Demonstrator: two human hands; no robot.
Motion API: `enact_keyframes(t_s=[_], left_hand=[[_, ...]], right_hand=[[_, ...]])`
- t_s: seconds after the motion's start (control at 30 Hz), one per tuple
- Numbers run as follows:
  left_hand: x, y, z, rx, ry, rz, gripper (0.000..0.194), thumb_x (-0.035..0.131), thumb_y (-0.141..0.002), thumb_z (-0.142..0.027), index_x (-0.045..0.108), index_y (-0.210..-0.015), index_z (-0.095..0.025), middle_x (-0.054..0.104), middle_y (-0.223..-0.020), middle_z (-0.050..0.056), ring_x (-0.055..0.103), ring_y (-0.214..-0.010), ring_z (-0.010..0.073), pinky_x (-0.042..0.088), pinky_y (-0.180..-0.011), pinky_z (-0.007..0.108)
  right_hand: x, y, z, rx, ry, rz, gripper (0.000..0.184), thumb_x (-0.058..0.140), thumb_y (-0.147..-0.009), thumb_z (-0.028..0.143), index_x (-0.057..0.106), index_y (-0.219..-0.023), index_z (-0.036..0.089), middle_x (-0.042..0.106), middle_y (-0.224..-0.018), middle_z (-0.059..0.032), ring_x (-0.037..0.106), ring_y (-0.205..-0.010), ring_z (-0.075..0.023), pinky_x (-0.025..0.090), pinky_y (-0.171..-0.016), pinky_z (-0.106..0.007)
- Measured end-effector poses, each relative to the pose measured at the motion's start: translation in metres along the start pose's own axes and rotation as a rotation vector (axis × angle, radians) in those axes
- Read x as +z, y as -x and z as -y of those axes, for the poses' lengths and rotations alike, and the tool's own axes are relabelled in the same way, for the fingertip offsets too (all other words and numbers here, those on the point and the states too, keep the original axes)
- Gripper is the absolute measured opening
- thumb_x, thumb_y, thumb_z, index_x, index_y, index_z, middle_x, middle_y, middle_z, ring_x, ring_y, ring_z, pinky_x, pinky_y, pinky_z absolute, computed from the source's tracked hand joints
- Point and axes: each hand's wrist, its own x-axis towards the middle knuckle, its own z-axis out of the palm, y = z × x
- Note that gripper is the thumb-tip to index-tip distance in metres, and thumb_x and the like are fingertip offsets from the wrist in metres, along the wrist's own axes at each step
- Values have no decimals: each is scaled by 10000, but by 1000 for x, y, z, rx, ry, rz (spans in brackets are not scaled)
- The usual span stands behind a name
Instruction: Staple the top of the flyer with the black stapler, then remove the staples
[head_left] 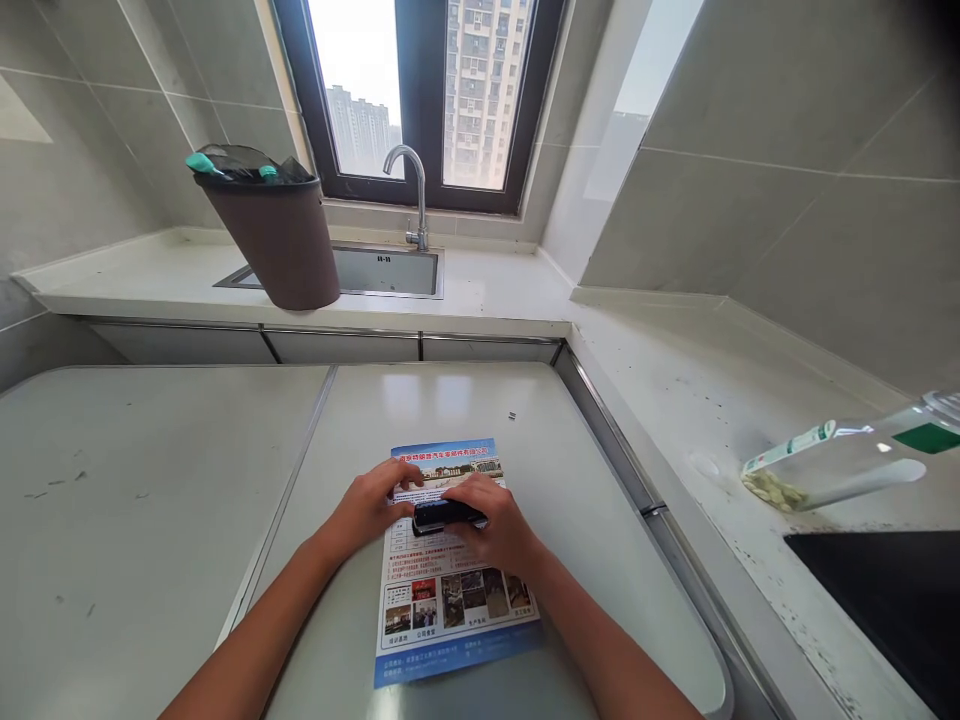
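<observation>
A printed flyer point(457, 625) with blue bands, text and small photos lies on the pale tabletop point(600, 520). Over its upper half, my right hand point(499, 525) grips a black stapler point(442, 514) from the right, fingers on top and thumb below. The stapler points left. My left hand point(375, 505) rests at the flyer's left edge, its fingers curved and spread apart. Its thumb tip is close to the stapler's left end; whether they touch I cannot tell. Part of the stapler is hidden by my right fingers.
Beyond the table, a counter holds a sink point(390, 268) with a faucet point(420, 195) below a window. A brown bin point(274, 235) stands tilted at the sink's left. On the right counter are a clear bottle point(862, 455) and a black panel point(892, 590). Tiny bits point(512, 416) lie on the table.
</observation>
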Motion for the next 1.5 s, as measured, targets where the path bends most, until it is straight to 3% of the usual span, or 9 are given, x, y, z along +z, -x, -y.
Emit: enact_keyframes(t_s=[0.13,0.23,0.4,0.5,0.63,0.83,1.0,1.17,1.5], left_hand=[[1,-7,7,-19,-171,-184,209,579,-975,-306,639,-1167,-250,705,-1016,47,614,-885,219,509,-739,333],[5,-14,18,-42,-350,-285,323,548,-991,-319,611,-1299,-246,687,-1231,105,582,-1092,304,504,-894,443],[14,-17,36,-92,-436,-305,205,557,-959,-291,640,-1124,-204,600,-1406,164,524,-1252,369,437,-1022,543],[13,-16,36,-95,-324,-284,106,497,-958,-231,602,-969,-217,641,-1321,144,576,-1191,336,453,-990,502],[3,-13,29,-173,-28,-296,115,400,-995,-245,506,-951,-238,689,-1043,76,646,-926,254,484,-812,372],[-10,-8,20,-304,151,-435,159,416,-1006,-340,465,-893,-240,541,-730,-34,502,-625,168,380,-623,272],[-13,-8,23,-362,221,-527,147,445,-984,-345,464,-885,-238,492,-673,-52,467,-602,157,340,-595,256],[-9,-10,31,-365,183,-526,128,456,-971,-319,474,-876,-235,536,-703,-37,496,-620,161,349,-612,258],[-7,-12,33,-367,187,-470,122,458,-967,-309,473,-867,-242,518,-667,-42,460,-607,169,338,-609,274]], right_hand=[[-20,-5,-8,153,158,-276,302,739,-842,225,709,-1140,264,744,-1048,-72,645,-1005,-273,507,-916,-434],[-43,-4,-27,257,339,-475,258,705,-856,257,721,-1113,241,738,-1030,-93,634,-1004,-296,500,-916,-464],[-65,6,-60,377,467,-546,244,696,-836,320,739,-1056,225,729,-979,-100,648,-902,-295,516,-853,-453],[-67,8,-67,425,483,-517,280,682,-833,316,730,-1091,220,724,-987,-101,658,-880,-289,523,-846,-448],[-65,4,-62,348,492,-418,330,604,-857,241,685,-1176,218,730,-1132,-102,654,-1050,-303,490,-941,-474],[-75,9,-50,279,489,-159,417,545,-859,159,654,-1253,240,719,-1207,-81,646,-1124,-288,467,-971,-474],[-85,12,-32,174,356,46,325,584,-926,228,667,-1239,252,724,-1184,-78,643,-1105,-273,481,-974,-459],[-79,10,-19,106,258,177,297,580,-987,319,676,-1265,273,738,-1136,-73,659,-1034,-258,502,-936,-439],[-60,8,-17,76,418,181,431,502,-1005,200,618,-1387,360,703,-1191,-56,626,-1048,-250,465,-907,-442]])
